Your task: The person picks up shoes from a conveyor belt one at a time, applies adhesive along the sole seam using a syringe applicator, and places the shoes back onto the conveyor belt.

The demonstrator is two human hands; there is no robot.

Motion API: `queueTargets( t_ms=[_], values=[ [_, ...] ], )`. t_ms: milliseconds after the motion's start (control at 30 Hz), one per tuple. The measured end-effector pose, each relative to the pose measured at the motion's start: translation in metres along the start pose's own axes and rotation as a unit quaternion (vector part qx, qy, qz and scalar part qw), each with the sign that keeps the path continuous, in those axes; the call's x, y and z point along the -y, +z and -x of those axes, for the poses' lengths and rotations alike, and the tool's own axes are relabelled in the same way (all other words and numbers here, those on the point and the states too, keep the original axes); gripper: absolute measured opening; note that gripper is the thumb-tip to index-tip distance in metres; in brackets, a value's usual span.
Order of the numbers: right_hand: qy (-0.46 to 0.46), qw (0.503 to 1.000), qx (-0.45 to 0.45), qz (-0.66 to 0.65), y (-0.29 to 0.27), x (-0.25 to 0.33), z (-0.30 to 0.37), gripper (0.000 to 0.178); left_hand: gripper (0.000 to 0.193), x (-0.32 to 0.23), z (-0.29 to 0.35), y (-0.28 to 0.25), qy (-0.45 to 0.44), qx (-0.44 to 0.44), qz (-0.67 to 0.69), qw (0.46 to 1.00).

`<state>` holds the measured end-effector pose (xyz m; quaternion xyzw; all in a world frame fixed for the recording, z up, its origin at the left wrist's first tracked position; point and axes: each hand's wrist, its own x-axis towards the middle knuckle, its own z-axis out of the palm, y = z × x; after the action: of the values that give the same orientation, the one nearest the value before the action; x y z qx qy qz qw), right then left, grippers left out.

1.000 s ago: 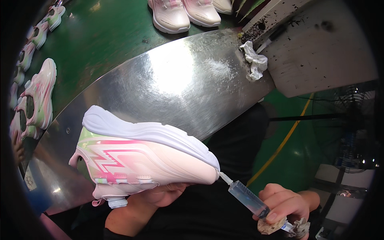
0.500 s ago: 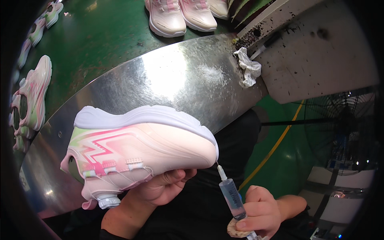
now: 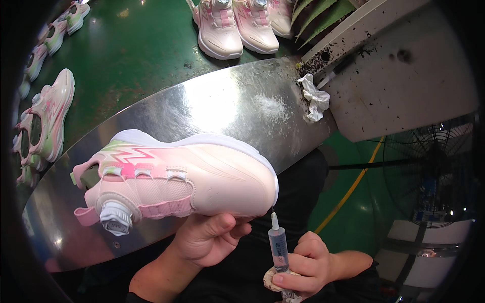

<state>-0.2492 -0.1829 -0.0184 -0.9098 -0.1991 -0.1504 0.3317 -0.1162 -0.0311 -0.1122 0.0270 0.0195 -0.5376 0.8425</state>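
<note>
My left hand (image 3: 208,238) holds a pink and cream sneaker (image 3: 222,178) from below, its thumb against the shoe's side near the toe. The shoe lies tilted in the air, with its white sole edge away from me and its white dial (image 3: 115,218) at the lower left. In my right hand (image 3: 303,265) is a clear syringe (image 3: 278,246) of see-through liquid, pointing upward. Its thin needle tip meets the toe end where upper and sole join. A crumpled pale wrapping (image 3: 273,281) sits around the syringe's lower end, under my fingers.
Beneath the shoe spreads a shiny metal worktop (image 3: 166,108) with white residue (image 3: 271,107). A crumpled white tissue (image 3: 316,98) lies by a stained grey panel (image 3: 404,76). More sneakers (image 3: 220,33) stand on the green surface (image 3: 129,55) beyond. A fan (image 3: 434,166) is at the right.
The sneaker has rolled so that more of its top and dial faces up. My right hand and the syringe have shifted slightly left, and the syringe stands more upright.
</note>
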Motion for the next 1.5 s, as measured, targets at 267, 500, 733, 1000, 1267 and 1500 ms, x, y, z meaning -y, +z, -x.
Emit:
queueTargets(
  t_ms=[267, 500, 733, 1000, 1267, 1500],
  values=[
    [0.040, 0.999, -0.009, 0.013, 0.014, 0.000, 0.018, 0.054, 0.042, 0.000, -0.001, 0.009, -0.003, -0.033, -0.020, 0.999],
    [0.012, 1.000, 0.002, 0.025, 0.009, 0.000, 0.002, 0.058, 0.040, -0.007, -0.003, 0.007, -0.021, -0.022, 0.014, 0.999],
    [-0.024, 0.981, -0.188, 0.046, 0.024, -0.007, 0.021, 0.079, 0.036, -0.015, 0.011, 0.003, -0.065, -0.019, 0.002, 0.998],
    [0.023, 0.984, -0.093, 0.148, 0.020, -0.111, -0.016, 0.083, 0.084, -0.024, 0.133, 0.020, 0.004, -0.227, -0.100, 0.969],
    [0.088, 0.986, -0.124, 0.074, 0.042, -0.139, -0.043, 0.082, 0.072, -0.094, 0.049, 0.024, 0.086, -0.196, -0.330, 0.919],
    [0.103, 0.985, -0.125, 0.056, 0.044, -0.137, -0.049, 0.080, 0.043, -0.150, -0.067, 0.023, 0.081, -0.225, -0.356, 0.904]
  ],
)
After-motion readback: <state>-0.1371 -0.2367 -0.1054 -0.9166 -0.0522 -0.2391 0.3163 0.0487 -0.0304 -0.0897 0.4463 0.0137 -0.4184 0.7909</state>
